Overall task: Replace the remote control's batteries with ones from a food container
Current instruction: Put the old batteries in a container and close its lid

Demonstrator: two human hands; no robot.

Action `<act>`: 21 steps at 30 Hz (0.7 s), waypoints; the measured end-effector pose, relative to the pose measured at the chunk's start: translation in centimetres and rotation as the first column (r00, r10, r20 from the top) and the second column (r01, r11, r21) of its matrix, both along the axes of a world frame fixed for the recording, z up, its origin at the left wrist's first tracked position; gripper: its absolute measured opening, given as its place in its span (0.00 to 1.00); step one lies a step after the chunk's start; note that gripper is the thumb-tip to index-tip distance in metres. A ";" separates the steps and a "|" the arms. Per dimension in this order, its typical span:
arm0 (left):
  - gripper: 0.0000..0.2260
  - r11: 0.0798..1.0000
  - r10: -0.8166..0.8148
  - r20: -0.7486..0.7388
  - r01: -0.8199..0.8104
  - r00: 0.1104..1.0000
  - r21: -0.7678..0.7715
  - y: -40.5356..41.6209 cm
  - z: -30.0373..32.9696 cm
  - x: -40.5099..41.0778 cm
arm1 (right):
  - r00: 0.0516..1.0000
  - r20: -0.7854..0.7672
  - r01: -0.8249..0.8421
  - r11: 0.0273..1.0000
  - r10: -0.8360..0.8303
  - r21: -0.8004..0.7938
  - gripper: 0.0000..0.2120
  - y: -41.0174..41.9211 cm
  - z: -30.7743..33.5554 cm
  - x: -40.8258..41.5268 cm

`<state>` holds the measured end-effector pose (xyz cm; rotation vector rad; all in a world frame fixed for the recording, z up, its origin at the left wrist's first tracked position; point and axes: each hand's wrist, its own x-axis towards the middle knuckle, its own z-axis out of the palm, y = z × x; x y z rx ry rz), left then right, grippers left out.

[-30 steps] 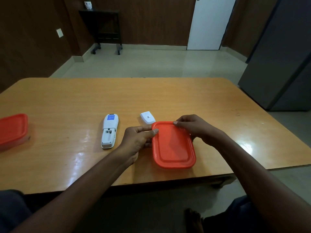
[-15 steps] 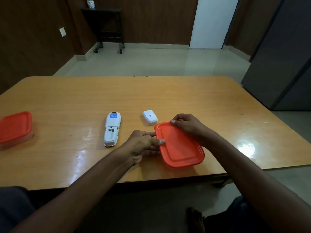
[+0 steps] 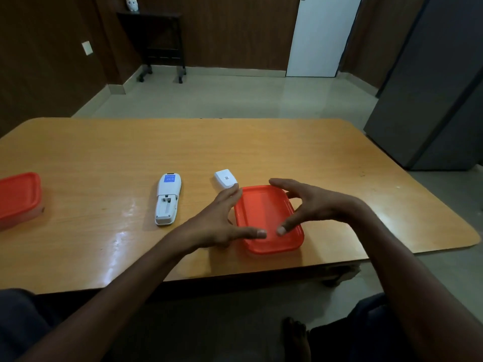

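A food container with a red lid (image 3: 264,218) sits shut near the table's front edge. My left hand (image 3: 217,220) lies spread along its left side, thumb tip on the lid. My right hand (image 3: 318,205) arches over its right side with fingers apart and its thumb tip also on the lid. Neither hand grips it. A white remote control (image 3: 167,198) lies face down to the left, its battery bay uncovered and seemingly empty. Its white battery cover (image 3: 225,178) rests just beyond the container. The container's contents are hidden.
A second red-lidded container (image 3: 18,197) stands at the wooden table's (image 3: 287,150) left edge. A grey cabinet (image 3: 431,87) rises to the right of the table. A dark stand (image 3: 162,43) is against the far wall.
Both hands have let go of the lid's far corners and spread out, thumbs now on its near part. The container has turned slightly and shifted a little to the right.
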<state>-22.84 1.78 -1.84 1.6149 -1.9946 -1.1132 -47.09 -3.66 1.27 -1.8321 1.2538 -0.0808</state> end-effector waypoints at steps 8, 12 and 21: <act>0.66 0.996 -0.085 0.050 0.084 0.995 0.015 -0.4 -0.4 0.6 | 0.989 -0.118 -0.087 0.995 0.092 0.044 0.72 -0.8 -1.0 -1.6; 0.67 0.997 -0.069 0.027 0.069 0.997 0.021 -0.4 -0.8 0.8 | 0.988 -0.129 -0.085 0.996 0.090 0.039 0.71 -0.9 -1.2 -1.6; 0.58 0.982 0.185 -0.255 -0.185 0.949 0.025 0.3 -1.8 -0.9 | 0.963 -0.251 -0.144 0.976 0.101 -0.162 0.57 1.1 0.6 0.2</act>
